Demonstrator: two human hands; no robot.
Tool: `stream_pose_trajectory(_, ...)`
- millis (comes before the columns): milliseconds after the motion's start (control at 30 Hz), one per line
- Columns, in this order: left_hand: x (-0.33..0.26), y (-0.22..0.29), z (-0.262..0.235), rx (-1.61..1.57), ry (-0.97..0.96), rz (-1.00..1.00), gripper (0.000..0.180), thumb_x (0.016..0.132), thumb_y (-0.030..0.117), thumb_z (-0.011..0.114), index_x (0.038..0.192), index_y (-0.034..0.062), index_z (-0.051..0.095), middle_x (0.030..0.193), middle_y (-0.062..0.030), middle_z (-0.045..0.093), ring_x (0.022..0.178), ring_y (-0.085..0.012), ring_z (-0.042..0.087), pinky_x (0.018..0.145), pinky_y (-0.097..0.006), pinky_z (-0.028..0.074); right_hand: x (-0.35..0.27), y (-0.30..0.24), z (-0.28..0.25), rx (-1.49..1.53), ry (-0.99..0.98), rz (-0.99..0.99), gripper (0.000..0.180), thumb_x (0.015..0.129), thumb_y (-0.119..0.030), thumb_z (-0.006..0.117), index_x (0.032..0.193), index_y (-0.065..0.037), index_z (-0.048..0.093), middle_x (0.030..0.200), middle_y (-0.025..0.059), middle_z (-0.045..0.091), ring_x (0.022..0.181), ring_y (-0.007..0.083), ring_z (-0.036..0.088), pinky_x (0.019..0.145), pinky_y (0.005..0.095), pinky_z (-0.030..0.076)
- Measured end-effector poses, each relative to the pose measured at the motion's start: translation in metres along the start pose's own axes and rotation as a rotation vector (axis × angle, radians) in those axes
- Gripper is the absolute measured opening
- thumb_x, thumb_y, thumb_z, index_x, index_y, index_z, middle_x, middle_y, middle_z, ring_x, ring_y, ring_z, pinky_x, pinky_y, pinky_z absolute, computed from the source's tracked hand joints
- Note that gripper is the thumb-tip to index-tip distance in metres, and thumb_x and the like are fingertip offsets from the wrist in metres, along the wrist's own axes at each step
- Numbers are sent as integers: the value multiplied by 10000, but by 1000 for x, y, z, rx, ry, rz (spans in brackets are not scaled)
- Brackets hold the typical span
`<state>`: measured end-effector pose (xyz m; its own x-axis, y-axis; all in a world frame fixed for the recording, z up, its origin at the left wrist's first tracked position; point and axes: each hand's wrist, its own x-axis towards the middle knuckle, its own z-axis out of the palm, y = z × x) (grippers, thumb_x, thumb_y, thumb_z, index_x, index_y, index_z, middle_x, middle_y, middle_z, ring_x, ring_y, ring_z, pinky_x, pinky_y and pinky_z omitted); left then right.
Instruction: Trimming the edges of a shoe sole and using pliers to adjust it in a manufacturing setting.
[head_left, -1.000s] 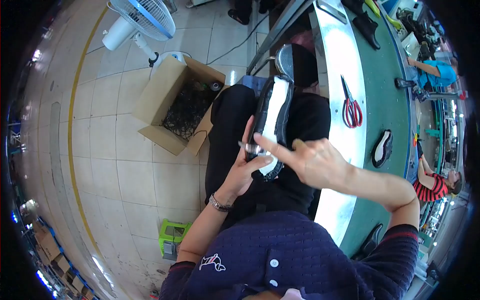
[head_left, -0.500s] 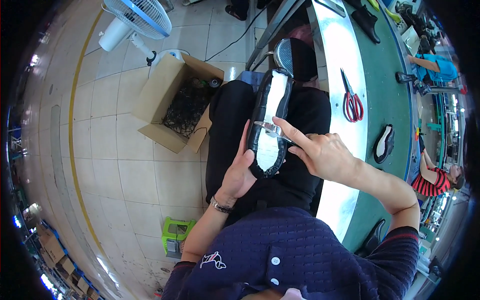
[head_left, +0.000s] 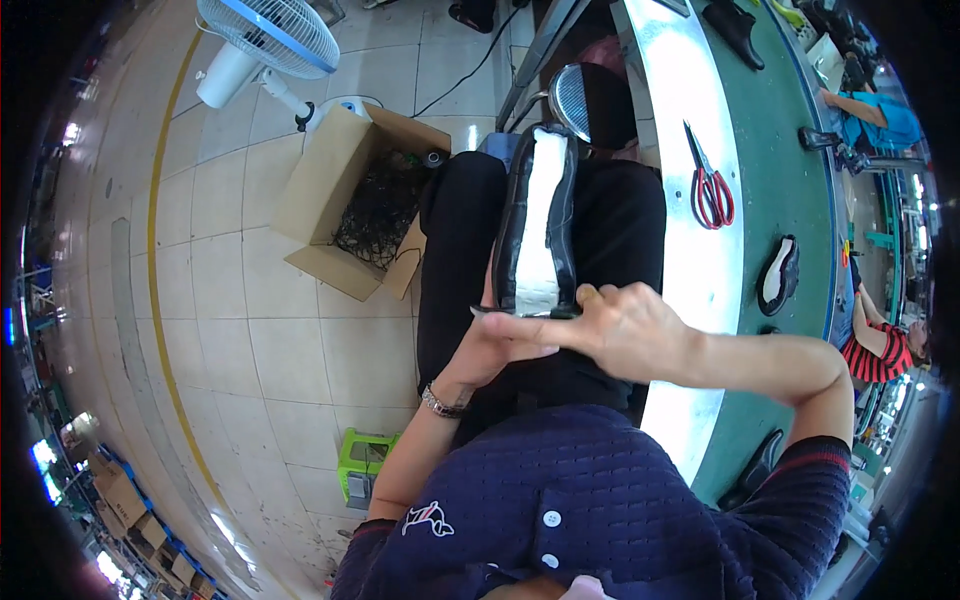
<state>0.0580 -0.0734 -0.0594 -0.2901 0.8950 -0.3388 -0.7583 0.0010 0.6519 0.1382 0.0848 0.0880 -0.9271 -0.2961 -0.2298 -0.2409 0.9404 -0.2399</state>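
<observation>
A black shoe [head_left: 566, 205], sole side up with a long white strip down its middle, lies lengthwise above my lap between my thighs. My left hand [head_left: 474, 357] supports its near end from the left and below, with the fingers mostly hidden under it. My right hand [head_left: 632, 332] is closed on a metal hand tool [head_left: 562, 311], which lies across the near end of the sole. The tool shows as a thin dark edge, and its exact kind cannot be made out. My right index finger stretches along it to the left, over my left hand.
Red-handled scissors [head_left: 713, 196] lie on the metal bench edge [head_left: 690, 90] to my right. Beyond runs a green belt [head_left: 765, 210] carrying another shoe [head_left: 778, 275]. A cardboard box [head_left: 318, 190] with black scraps and a fan [head_left: 265, 40] stand left. Co-workers sit at far right.
My right hand and the tool have moved from the middle of the sole toward its near end, closer to me. The tool has turned edge-on, and my index finger now points left.
</observation>
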Motion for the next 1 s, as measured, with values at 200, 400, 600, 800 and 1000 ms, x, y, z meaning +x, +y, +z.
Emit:
stream_pose_trajectory(200, 5, -7, 2, 86, -18, -19, 895, 702, 56, 847, 1429, 54, 324, 1266, -54, 531, 1131, -145, 534, 976, -324, 458, -7, -10, 7, 112, 286, -204, 738, 901, -24, 483, 1506, -393, 274, 999, 162, 657, 491, 96, 578, 360, 200, 444)
stream_pose_trajectory(400, -3, -4, -4, 135, -13, -43, 862, 727, 29, 825, 1422, 23, 315, 1322, -91, 513, 1169, -169, 534, 1004, -346, 448, -7, -1, 2, -47, -31, 14, 841, 822, -88, 528, 1517, -443, 215, 618, 90, 508, 479, 162, 558, 397, 264, 460)
stream_pose_trajectory(600, -1, 0, -17, -45, -64, -109, 868, 714, 53, 842, 1421, 28, 340, 1318, -86, 517, 1211, -160, 500, 1027, -329, 425, -19, 18, 23, 4, 53, -2, 802, 874, -53, 517, 1489, -484, 234, 629, 79, 524, 482, 124, 570, 396, 248, 459)
stream_pose_trajectory(800, 13, 41, -9, 68, 65, -249, 504, 788, 47, 768, 1236, 8, 539, 1159, -66, 622, 1025, -139, 610, 899, -318, 511, 8, 50, -27, 225, 249, 103, 800, 784, -39, 590, 1473, -382, 373, 615, 69, 555, 441, 165, 562, 382, 309, 463)
stream_pose_trajectory(1000, 70, 86, 5, -3, 116, -360, 567, 856, 126, 724, 1341, 53, 441, 1134, -47, 603, 1029, -143, 607, 910, -315, 494, 30, 112, -9, 122, 53, 202, 881, 845, -145, 646, 1539, -342, 141, 606, 104, 628, 537, 264, 658, 483, 373, 525)
